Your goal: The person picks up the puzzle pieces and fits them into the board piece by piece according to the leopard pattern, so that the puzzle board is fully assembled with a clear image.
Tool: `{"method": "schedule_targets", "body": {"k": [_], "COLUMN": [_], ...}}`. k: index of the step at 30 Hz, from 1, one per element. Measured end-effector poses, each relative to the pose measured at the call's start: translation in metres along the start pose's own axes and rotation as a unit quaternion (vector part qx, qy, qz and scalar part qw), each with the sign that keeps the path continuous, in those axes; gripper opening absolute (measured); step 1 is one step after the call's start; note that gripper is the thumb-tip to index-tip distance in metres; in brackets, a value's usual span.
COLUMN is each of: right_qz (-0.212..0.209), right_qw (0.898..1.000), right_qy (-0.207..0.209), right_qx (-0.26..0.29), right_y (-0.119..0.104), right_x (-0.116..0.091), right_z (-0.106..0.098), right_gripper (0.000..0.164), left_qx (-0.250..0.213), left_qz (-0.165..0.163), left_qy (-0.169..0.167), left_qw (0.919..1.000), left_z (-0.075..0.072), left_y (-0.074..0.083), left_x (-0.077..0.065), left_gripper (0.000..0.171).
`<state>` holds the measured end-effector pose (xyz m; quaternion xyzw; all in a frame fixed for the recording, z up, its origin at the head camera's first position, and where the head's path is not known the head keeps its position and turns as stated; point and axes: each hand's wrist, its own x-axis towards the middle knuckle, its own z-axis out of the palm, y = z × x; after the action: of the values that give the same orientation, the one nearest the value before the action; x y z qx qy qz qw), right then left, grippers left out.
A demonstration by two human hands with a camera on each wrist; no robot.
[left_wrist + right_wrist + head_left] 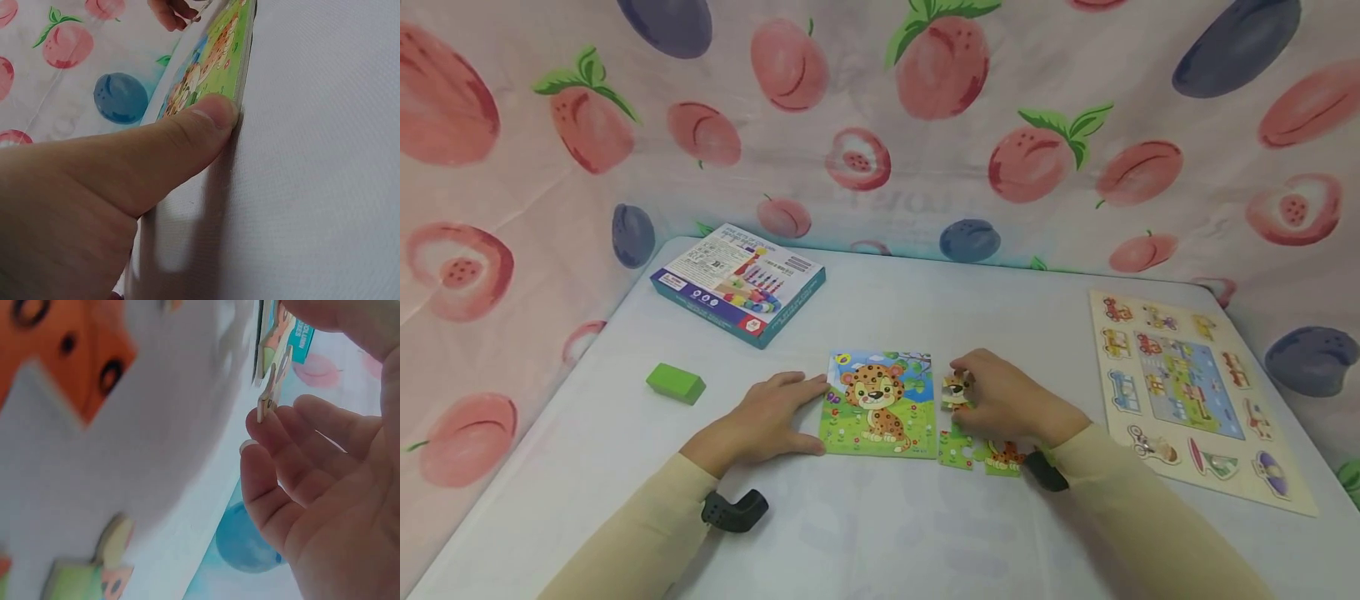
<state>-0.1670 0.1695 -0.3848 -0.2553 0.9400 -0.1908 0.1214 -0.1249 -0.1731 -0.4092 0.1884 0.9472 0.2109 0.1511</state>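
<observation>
A square leopard picture board lies flat at the middle of the table. My left hand rests along its left side, index fingertip and thumb touching the edge, fingers fairly straight. Up close in the left wrist view, the thumb presses at the board's border. Just right of the board, my right hand pinches a puzzle piece with part of the leopard's face. That puzzle piece stands tilted at the fingertips in the right wrist view. Below it lie a green puzzle piece and a spotted piece.
At the back left is a teal and white toy box, with a green block in front of it. A wooden vehicle puzzle board lies at the right. A fruit-print cloth hangs behind the table.
</observation>
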Motion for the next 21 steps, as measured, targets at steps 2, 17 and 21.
{"method": "schedule_targets", "body": {"k": [2,17,21], "right_qz": [-0.010,-0.064,-0.062], "right_qw": [1.000,0.998,0.998], "right_qy": [0.000,-0.004,-0.013], "right_qx": [-0.002,-0.003,0.004], "right_y": [-0.003,-0.024,-0.031], "right_x": [0.002,0.019,0.024], "right_z": [0.001,0.009,0.012], "right_gripper": [0.069,0.073,0.073], "left_qx": [0.000,-0.001,0.002], "left_qz": [0.000,-0.003,-0.005], "left_qy": [0.000,-0.003,-0.004], "left_qw": [1.0000,1.0000,1.0000], "left_z": [0.000,-0.001,-0.001], "left_y": [0.000,0.001,0.001], "left_x": [0.000,0.000,0.000], "left_gripper": [0.084,0.086,0.086]}}
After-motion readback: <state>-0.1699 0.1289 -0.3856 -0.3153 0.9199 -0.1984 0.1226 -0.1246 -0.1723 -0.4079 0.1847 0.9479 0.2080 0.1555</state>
